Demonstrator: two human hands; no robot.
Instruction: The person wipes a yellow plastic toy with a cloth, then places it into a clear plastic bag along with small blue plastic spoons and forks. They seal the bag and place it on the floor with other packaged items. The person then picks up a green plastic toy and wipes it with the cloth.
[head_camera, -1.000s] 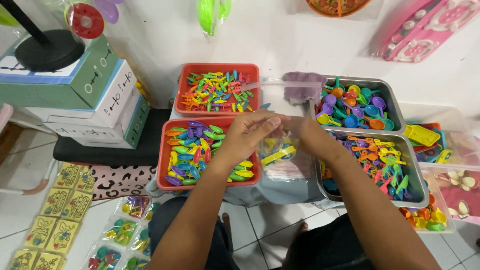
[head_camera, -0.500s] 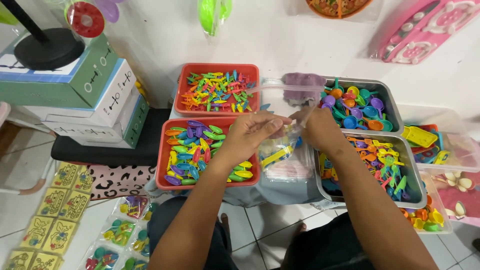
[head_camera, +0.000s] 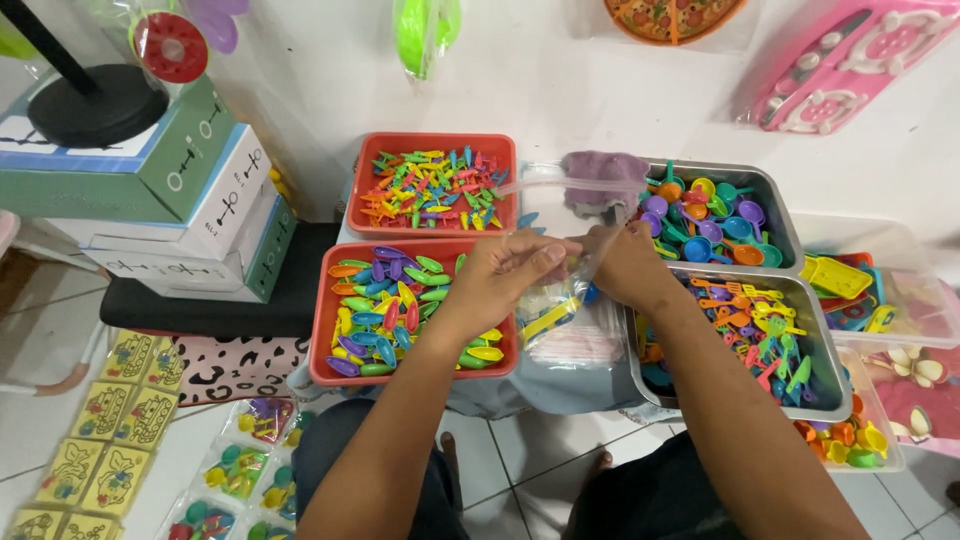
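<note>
My left hand and my right hand both pinch the top of a small clear plastic bag between them. A few small toys, yellow and blue among them, lie inside the bag. The bag hangs over a stack of clear bags. Under my left hand a red tray holds several bright plastic spoons. To the right of my right hand a metal tray holds several small coloured forks.
Behind sit a red tray of small coloured pieces and a metal tray of round scoops. Stacked boxes stand left. Packed toy bags and yellow cards lie on the floor. More toy bins sit right.
My hands have lifted a little and drawn the bag's top up between them; the bag's contents have slid lower. The trays have not moved.
</note>
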